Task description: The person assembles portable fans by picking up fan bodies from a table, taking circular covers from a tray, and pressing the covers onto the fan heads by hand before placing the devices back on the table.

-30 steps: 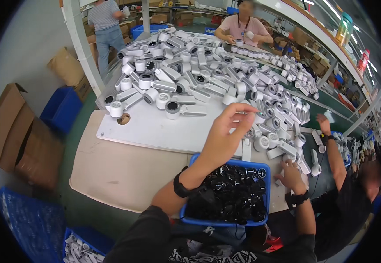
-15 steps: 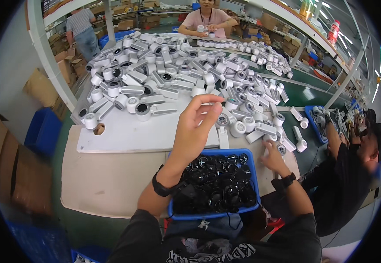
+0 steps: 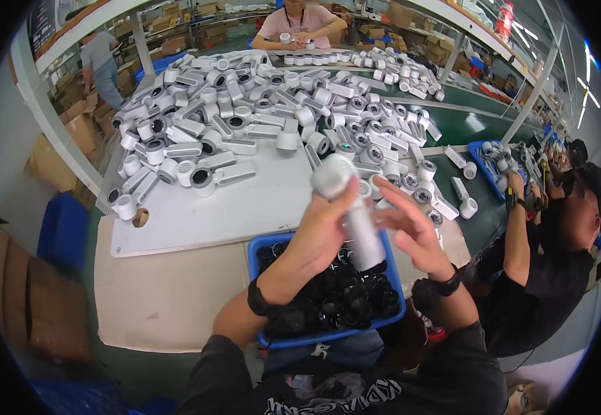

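Note:
My left hand (image 3: 320,232) is closed around a white handheld fan (image 3: 364,238), its round head up and its handle slanting down to the right. Motion blurs the fan a little. Just right of the handle, my right hand (image 3: 421,232) is open with fingers spread; whether a fingertip touches the handle I cannot tell. Beneath both hands sits a blue bin (image 3: 335,335) full of glossy black round parts (image 3: 335,301). Beyond them, a large heap of similar white fans (image 3: 245,104) covers the far part of the table.
A white board (image 3: 183,225) lies on a tan sheet (image 3: 152,297) at the left. Metal shelf posts (image 3: 65,124) frame the table. At the right, a co-worker (image 3: 542,277) reaches to another blue bin (image 3: 483,155). Another person (image 3: 300,28) handles white parts across the table.
My left hand, raised and without a visible fan before, has come down and now grips a white fan. My right hand has lifted off the pile's near right edge toward it.

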